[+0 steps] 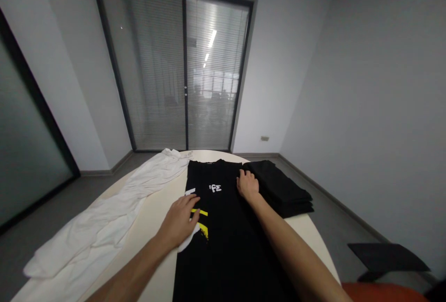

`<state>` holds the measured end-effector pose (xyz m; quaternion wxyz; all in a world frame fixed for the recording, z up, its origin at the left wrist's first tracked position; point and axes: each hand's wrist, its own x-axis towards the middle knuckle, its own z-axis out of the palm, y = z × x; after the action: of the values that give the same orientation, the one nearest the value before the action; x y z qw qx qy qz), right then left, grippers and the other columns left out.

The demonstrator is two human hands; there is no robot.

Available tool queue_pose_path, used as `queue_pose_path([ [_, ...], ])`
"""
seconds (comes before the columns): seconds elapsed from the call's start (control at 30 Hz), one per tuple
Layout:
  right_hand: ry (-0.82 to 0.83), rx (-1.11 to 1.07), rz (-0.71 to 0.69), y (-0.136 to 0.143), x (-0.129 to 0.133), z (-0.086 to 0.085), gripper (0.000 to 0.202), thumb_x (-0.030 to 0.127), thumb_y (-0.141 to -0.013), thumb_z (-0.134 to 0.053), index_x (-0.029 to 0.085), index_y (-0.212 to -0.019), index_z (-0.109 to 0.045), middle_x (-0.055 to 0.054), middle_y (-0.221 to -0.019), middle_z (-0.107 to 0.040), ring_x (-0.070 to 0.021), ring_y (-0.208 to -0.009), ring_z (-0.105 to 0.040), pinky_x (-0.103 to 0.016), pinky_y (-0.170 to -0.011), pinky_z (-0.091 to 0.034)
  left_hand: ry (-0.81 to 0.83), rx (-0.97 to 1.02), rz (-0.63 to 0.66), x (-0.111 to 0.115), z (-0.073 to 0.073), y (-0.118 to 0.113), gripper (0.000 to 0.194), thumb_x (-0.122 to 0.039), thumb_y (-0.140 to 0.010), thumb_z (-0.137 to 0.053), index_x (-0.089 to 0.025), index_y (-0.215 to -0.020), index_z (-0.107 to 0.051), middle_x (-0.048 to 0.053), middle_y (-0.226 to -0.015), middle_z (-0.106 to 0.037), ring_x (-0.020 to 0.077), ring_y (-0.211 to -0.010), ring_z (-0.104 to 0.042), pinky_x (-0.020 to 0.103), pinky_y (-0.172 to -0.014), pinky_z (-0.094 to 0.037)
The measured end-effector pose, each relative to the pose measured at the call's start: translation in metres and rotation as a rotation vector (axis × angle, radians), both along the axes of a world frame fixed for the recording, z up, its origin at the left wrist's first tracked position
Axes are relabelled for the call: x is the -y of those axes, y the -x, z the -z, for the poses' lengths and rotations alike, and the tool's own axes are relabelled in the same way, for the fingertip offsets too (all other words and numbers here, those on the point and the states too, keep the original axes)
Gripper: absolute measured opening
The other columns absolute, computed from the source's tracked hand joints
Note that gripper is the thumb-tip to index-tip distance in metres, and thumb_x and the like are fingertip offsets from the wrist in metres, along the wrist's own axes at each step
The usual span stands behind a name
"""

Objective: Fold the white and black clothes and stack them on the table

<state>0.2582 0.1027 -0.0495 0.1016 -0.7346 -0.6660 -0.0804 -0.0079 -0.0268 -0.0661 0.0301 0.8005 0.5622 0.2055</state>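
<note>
A black T-shirt (223,255) with white and yellow prints lies lengthwise on the table, its sides folded in to a long strip. Flat on its left edge, over the yellow and white print, rests my left hand (179,218), fingers stretched out and thumb apart. My right hand (248,184) lies on the shirt's right edge near the top, its fingers slightly bent and spread. Neither hand grips the cloth as far as I can see. Just right of my right hand sits a stack of folded black clothes (282,183).
A crumpled white cloth (104,218) stretches along the left side of the pale round table (153,232). A black chair part (386,256) and an orange-red seat (383,292) stand at the lower right. Beyond the table are glass panels with blinds (156,83).
</note>
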Motion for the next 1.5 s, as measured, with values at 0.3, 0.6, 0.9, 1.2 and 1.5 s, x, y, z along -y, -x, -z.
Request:
queue_pose_path([
  [0.3,-0.064,-0.033,-0.621,0.026,0.055,-0.016,0.026,0.032,-0.098,-0.049,0.020,-0.104,-0.071,-0.010,-0.112,-0.066,-0.0235,-0.110,-0.054,-0.035,-0.093,-0.040,0.014,-0.054,-0.260,-0.009,-0.002,0.020,0.028,-0.022,-0.095,-0.049,-0.019,-0.118,-0.063,0.009,-0.108,-0.068,0.0234,-0.101,-0.060,0.035,-0.088,-0.044],
  [0.6,0.205,-0.045,-1.622,0.089,0.135,-0.036,0.025,0.034,-0.100,-0.051,0.028,-0.118,-0.068,0.001,-0.105,-0.069,-0.0108,-0.093,-0.063,-0.020,-0.078,-0.043,0.017,0.099,-0.094,-0.022,0.005,0.042,0.029,-0.021,-0.095,-0.047,-0.024,-0.108,-0.073,0.005,-0.107,-0.068,0.0213,-0.104,-0.060,0.031,-0.091,-0.046],
  [0.9,0.041,0.201,-1.755,0.102,0.158,-0.020,0.024,0.029,-0.102,-0.046,0.029,-0.118,-0.064,0.004,-0.123,-0.065,-0.0119,-0.095,-0.062,-0.023,-0.069,-0.043,0.037,0.125,-0.078,-0.022,0.003,0.043,0.026,-0.025,-0.095,-0.049,-0.025,-0.104,-0.074,0.005,-0.108,-0.067,0.0217,-0.105,-0.060,0.031,-0.091,-0.046],
  [1.2,-0.017,0.254,-1.727,0.125,0.170,-0.018,0.027,0.027,-0.105,-0.038,0.026,-0.122,-0.059,0.005,-0.129,-0.062,-0.0114,-0.100,-0.061,-0.023,-0.062,-0.043,0.088,0.133,-0.150,-0.024,0.001,0.048,0.033,-0.012,-0.090,-0.041,-0.022,-0.098,-0.071,0.005,-0.110,-0.067,0.0214,-0.107,-0.059,0.033,-0.096,-0.045],
  [1.5,-0.034,0.179,-1.750,0.163,0.183,-0.003,0.028,0.030,-0.105,-0.036,0.026,-0.125,-0.056,0.004,-0.131,-0.061,-0.0124,-0.098,-0.062,-0.024,-0.066,-0.045,-0.056,0.118,-0.056,-0.027,0.013,0.052,0.038,-0.027,-0.097,-0.038,-0.017,-0.121,-0.066,0.010,-0.127,-0.065,0.0234,-0.119,-0.058,0.039,-0.107,-0.043],
])
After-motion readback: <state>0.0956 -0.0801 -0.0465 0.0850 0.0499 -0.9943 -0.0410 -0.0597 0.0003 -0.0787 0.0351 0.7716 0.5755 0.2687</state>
